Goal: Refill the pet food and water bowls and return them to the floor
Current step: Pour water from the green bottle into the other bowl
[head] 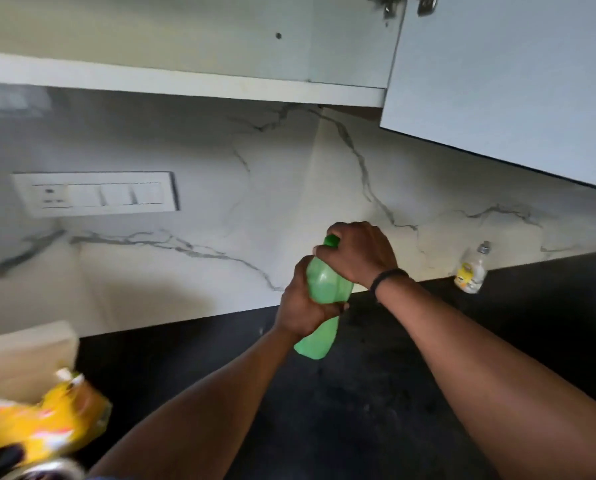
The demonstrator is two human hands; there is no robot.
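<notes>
A person holds a green bottle [324, 289] upright above a dark tabletop [358, 410], the left hand [298, 306] wrapped around its middle and the right hand [358, 252] curled over its cap [331, 241], seemingly to twist it. The bottle sits between the two hands, its base hanging free below the left palm and clear of the tabletop. No bowl shows clearly, so the water refill looks not yet done, and the return to the floor remains ahead. A yellow bag [37, 420], possibly the pet food, lies blurred at the lower left beside a pale board [23, 355]; a metal rim at the bottom edge may be a bowl, but the blur leaves that open. A small clear bottle [471, 271] stands against the marble wall [220, 188], well apart to the right.
</notes>
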